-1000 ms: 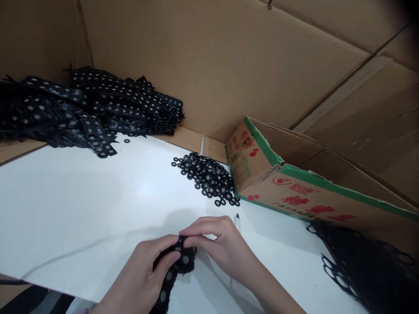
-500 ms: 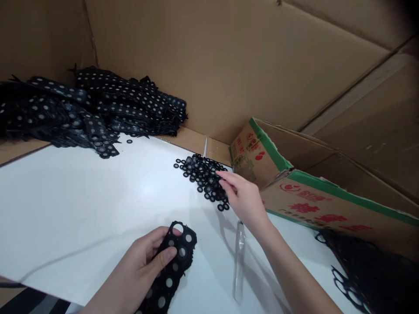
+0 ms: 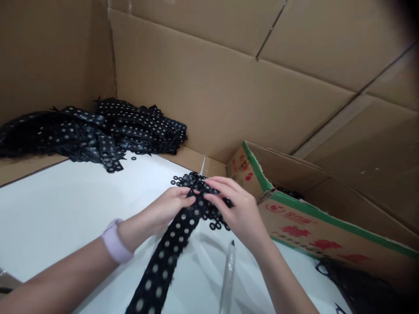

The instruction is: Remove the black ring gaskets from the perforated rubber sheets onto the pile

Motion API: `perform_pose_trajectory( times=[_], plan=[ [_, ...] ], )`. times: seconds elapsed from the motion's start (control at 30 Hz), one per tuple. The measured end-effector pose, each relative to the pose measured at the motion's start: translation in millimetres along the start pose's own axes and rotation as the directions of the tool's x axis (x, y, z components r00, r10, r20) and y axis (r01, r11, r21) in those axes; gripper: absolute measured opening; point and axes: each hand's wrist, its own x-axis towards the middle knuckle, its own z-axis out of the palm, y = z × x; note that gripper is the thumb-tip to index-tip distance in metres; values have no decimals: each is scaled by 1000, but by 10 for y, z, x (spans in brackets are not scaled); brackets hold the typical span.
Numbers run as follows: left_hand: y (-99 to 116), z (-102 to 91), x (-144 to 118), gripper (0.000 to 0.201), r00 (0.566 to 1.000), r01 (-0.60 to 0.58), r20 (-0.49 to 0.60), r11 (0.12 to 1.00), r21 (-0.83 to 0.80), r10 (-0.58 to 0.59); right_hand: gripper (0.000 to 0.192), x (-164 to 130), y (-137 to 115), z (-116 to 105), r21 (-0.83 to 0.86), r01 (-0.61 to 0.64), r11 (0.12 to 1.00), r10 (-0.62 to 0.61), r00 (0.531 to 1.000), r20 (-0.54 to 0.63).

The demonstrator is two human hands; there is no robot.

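While both hands meet over the far middle of the white table (image 3: 65, 205), I see the left hand (image 3: 166, 208) pinching the top end of a black punched strip (image 3: 170, 248) between thumb and fingertips. That strip runs from the fingers down toward the near edge, lying on the table and dotted with rows of round holes. My right hand (image 3: 237, 209) sits just beside the left, its fingers curled down onto the same end of the strip and onto the pile of small black rings (image 3: 209, 205) beneath it; I cannot tell whether it grips a ring or only presses. A lilac wristband (image 3: 116, 240) circles the left wrist. A clear pen (image 3: 228, 272) lies on the table near the right forearm, its dark tip pointing away from me. To the right stands an open carton with a green rim (image 3: 294, 218), touching the ring pile's side. Far left, a heap of more punched strips (image 3: 98, 131) rests against the cardboard wall (image 3: 212, 87).
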Motion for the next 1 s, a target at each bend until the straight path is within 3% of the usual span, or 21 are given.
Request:
perform_pose_trajectory(
  times=[0.07, 0.2, 0.37, 0.57, 0.7, 0.83, 0.93, 1.0],
  plan=[
    [-63, -29, 303, 27, 998, -6, 59, 998, 57, 3, 19, -10, 239, 50, 11, -67, 998, 66, 997, 35],
    [-169, -47, 766, 32, 975, -43, 220, 981, 188, 0, 18, -43, 637, 142, -9, -155, 988, 154, 986, -70],
    [-206, 15, 1020, 31, 948, -129, 317, 937, 324, 21, 17, -100, 719, 153, -16, -202, 979, 198, 971, -136],
    [-231, 12, 817, 31, 931, -156, 364, 901, 406, -3, 23, -335, 488, 288, 10, -228, 974, 224, 945, -239],
    [-304, -122, 546, 28, 908, -111, 414, 917, 383, -63, 25, -484, 299, 444, 57, -237, 970, 244, 938, -245],
    [-358, -274, 456, 20, 906, -58, 415, 947, 317, -84, 28, -460, 214, 586, 77, -242, 967, 254, 936, -243],
    [-256, -318, 455, 19, 917, -16, 391, 970, 244, -83, 27, -367, 195, 648, 88, -258, 962, 272, 929, -251],
    [-71, -310, 403, 27, 923, 19, 373, 980, 196, -93, 28, -302, 116, 640, 100, -261, 960, 278, 923, -264]
  ],
)
